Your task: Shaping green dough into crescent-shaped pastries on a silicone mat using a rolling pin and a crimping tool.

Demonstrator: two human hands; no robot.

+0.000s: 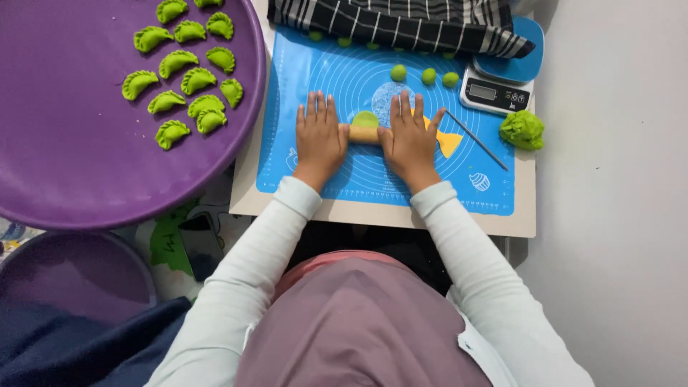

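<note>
My left hand (319, 133) and my right hand (410, 137) lie flat, fingers spread, on the two ends of a small wooden rolling pin (364, 134). The pin rests across a flattened green dough disc (365, 119) on a blue silicone baking mat (308, 72). Only the pin's middle shows between my palms. Three small green dough balls (398, 72) sit farther back on the mat. A yellow scraper (449, 142) lies just right of my right hand.
A big purple tray (72, 172) at the left holds several folded green dumplings (188, 80). A striped cloth (401, 25) covers the mat's far edge. A kitchen scale (494, 92), a thin metal stick (476, 140) and a lump of green dough (522, 130) lie at the right.
</note>
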